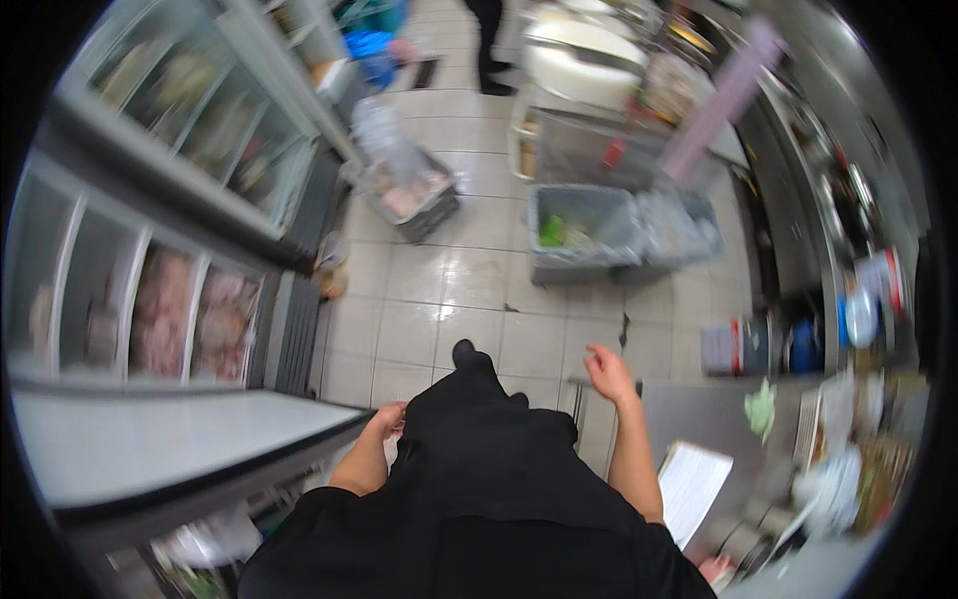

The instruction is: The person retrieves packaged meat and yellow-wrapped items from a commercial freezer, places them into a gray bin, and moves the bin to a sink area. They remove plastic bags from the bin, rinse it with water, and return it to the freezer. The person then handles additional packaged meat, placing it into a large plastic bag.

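My right hand [608, 372] hangs in the air beside the corner of a stainless steel table [673, 408], with nothing seen in it and its fingers loosely bent. On that table lies a white paper pad or clipboard [694, 487], near my right forearm. My left hand [391, 418] is low at my left hip, against the black clothing [494, 449]. Something whitish shows just below the left hand, but whether the fingers hold it is not clear. The left fingers are partly hidden.
Glass-door refrigerators [277, 217] line the left side. Ahead on the tiled floor [479, 269] stand a crate with plastic-wrapped contents [408, 198] and grey lined bins [572, 262]. A person in dark trousers [488, 37] stands farther off. A steel counter [793, 217] runs along the right.
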{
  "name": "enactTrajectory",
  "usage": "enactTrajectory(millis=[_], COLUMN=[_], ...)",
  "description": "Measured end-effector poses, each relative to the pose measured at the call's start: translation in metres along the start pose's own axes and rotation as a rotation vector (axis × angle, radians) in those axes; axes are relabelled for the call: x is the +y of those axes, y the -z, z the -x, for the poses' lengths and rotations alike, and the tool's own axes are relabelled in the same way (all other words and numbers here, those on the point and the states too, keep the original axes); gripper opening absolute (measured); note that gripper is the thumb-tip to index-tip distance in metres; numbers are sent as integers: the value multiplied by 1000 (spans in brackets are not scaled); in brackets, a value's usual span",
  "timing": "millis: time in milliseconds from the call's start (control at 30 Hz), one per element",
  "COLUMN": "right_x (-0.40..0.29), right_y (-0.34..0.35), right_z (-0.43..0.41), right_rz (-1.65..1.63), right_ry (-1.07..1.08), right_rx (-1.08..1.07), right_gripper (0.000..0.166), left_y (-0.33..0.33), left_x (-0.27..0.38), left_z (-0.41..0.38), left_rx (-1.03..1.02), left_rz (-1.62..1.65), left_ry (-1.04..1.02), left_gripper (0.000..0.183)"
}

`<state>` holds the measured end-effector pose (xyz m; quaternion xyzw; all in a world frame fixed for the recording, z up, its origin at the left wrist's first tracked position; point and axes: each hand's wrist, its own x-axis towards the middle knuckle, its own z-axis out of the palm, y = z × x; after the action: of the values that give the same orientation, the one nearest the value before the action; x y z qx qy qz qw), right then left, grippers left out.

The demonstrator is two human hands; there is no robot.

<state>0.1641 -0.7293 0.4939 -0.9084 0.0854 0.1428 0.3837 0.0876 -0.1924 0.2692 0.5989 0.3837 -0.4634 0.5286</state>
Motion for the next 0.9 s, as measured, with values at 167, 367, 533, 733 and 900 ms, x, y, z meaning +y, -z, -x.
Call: enactTrajectory(millis=[167,367,533,733,900], right_x=[-56,-163,-243,-343,-457], right_y=[-53,-72,-115,-197,-267], right_z=[-64,-126,-154,-159,-143], right_rz=[176,402,387,344,55], right_ry=[294,532,753,1016,1344], right_rx=[-452,-609,-669,-1041,-1008], right_gripper=[40,40,39,54,103], left_y=[-27,9,5,28,64], left_x=[-108,-122,-55,19,45], left_z=[82,134,154,136,133], left_rx=[84,1311,1145,957,756], left_rz=[192,229,403,326,26], left_ry=[409,-381,-400,-318,-480], left_gripper=[54,75,53,80,64])
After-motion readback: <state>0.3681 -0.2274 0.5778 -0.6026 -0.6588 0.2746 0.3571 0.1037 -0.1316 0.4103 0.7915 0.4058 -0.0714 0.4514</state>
